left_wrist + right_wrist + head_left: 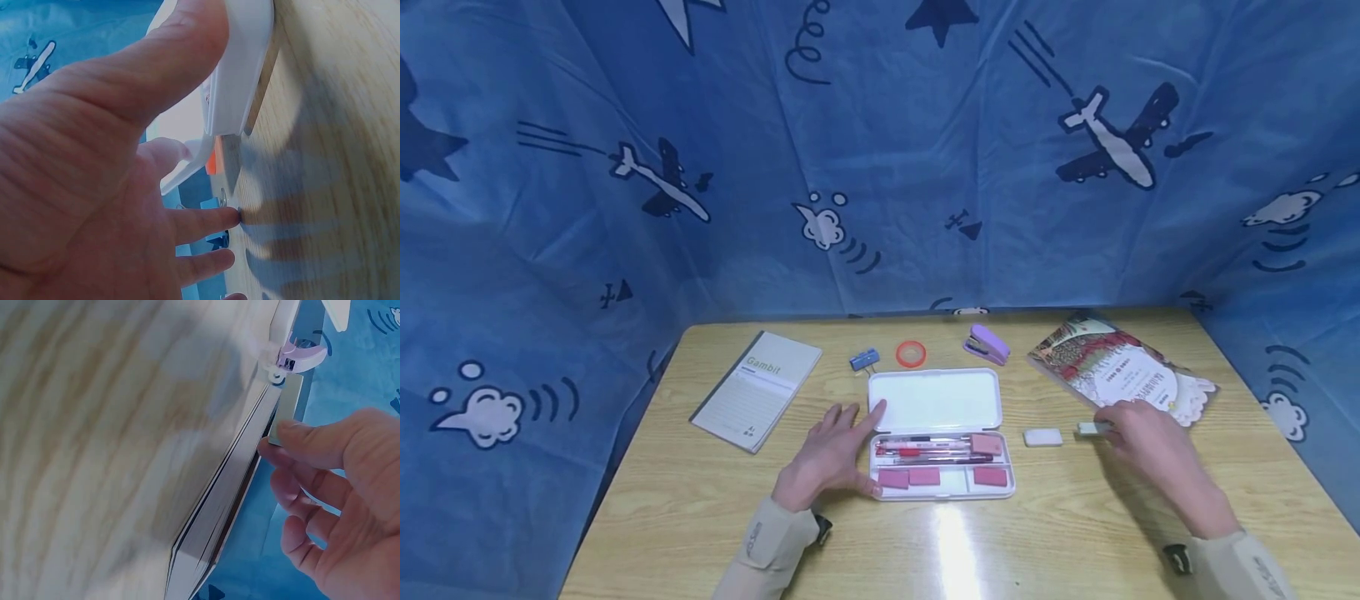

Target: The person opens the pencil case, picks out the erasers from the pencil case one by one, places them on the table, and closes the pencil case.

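Observation:
A white pencil case [936, 400] lies with its lid folded back, holding several pens [936, 458] and several pink erasers [990, 477]. My left hand [827, 454] rests at its left side, thumb at the near corner and index finger by the lid; in the left wrist view the fingers are spread and fairly straight. To the right, my right hand [1157, 450] pinches a pale eraser [287, 403] between thumb and forefinger, above the table. Another white eraser [1042, 437] lies between the case and that hand.
A notebook [760, 387] lies at the left. Behind the case are a blue binder clip [864, 359], a red tape roll [911, 354] and a purple stapler [987, 343]. A printed booklet [1120, 367] lies at the back right. Blue curtain [880, 167] surrounds the wooden table [670, 517].

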Demonstrator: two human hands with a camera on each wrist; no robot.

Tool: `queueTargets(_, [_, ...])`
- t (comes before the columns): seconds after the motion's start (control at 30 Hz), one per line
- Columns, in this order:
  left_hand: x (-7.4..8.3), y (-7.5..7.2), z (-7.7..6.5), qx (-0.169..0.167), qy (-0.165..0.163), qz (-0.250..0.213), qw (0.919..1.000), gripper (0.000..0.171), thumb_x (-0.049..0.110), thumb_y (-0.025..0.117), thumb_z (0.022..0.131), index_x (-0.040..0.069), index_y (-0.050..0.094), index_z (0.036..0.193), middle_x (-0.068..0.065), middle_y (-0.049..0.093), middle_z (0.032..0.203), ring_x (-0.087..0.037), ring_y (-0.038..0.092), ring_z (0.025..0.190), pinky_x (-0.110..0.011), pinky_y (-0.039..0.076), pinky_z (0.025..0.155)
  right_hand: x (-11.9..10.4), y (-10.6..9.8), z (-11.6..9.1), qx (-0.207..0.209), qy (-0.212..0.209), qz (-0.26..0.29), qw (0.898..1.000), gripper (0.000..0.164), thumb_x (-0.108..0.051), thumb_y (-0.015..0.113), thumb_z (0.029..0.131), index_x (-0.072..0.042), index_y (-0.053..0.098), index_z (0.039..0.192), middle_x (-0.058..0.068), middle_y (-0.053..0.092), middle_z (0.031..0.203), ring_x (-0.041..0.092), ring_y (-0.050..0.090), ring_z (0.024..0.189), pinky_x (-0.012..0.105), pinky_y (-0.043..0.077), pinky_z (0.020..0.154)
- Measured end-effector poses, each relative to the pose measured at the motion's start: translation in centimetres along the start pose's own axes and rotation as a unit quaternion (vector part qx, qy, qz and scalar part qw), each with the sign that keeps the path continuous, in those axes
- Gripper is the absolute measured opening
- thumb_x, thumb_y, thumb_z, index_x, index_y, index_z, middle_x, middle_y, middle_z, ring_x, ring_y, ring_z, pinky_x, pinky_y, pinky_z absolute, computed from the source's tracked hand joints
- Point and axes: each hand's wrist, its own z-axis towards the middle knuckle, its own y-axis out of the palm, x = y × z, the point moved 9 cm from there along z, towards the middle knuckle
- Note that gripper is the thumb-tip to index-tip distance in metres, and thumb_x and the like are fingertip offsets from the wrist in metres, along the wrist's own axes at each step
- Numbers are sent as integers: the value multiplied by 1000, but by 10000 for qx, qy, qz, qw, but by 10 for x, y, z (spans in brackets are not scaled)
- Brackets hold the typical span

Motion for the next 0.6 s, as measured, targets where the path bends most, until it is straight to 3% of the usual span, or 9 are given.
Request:
queueTargets(0.23, [2, -2, -2, -6, 0, -72, 10000, 133, 52, 93, 59, 31, 15, 164, -23, 24, 166, -50, 16, 154, -67, 22, 123, 8, 2, -2, -155, 74, -70, 9998, 22, 4, 77, 74, -15, 75, 85, 5, 75, 82, 29, 68, 75, 50, 58, 67])
queueTargets(0.4, [1, -2, -1, 20, 23, -47, 10000, 132, 51, 93, 60, 31, 15, 164, -23, 24, 166, -50, 17, 154, -67, 22, 124, 8, 1, -5, -1, -13, -94, 10000, 23, 5, 79, 72, -11, 78, 88, 9, 74, 87, 31, 67, 79, 52, 58, 69])
queueTargets(0.6, [1, -1, -1, 22, 45, -17, 10000, 132, 53, 93, 60, 31, 14, 164, -23, 24, 166, -50, 17, 153, -67, 23, 123, 6, 0, -6, 232, -109, -62, 9997, 26, 5, 82, 67, -13, 80, 85, 4, 65, 83, 21, 57, 77, 41, 53, 65])
